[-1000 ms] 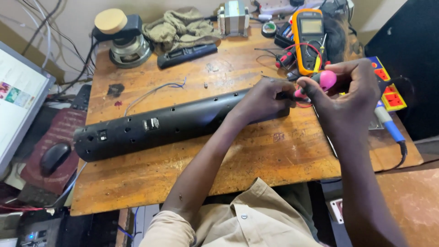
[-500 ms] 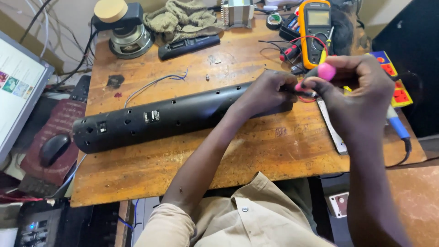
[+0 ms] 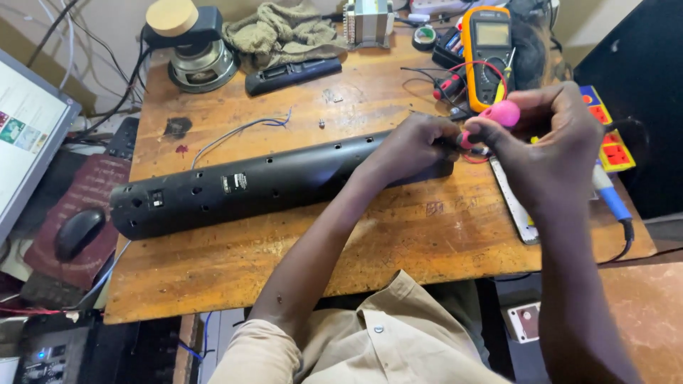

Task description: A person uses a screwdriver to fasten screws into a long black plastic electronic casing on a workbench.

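A long black soundbar housing (image 3: pixel 235 188) with screw holes lies across the wooden table (image 3: pixel 284 256). My left hand (image 3: pixel 413 146) rests on its right end, fingers curled over the top and gripping it. My right hand (image 3: pixel 548 146) holds a pink-handled screwdriver (image 3: pixel 498 114) tilted down toward the housing's right end, right beside my left fingers. The screwdriver's tip is hidden between the two hands.
A yellow multimeter (image 3: pixel 487 53) with red and black leads, a black remote (image 3: pixel 292 75), a loose speaker driver (image 3: pixel 199 64) and an olive cloth (image 3: pixel 281 32) sit at the back. A soldering iron (image 3: pixel 608 192) lies at right. Monitor (image 3: pixel 28 135) and mouse (image 3: pixel 78 231) at left.
Both hands stay at the housing's right end; the pink screwdriver has turned slightly in my right hand. The camera has shifted a little.
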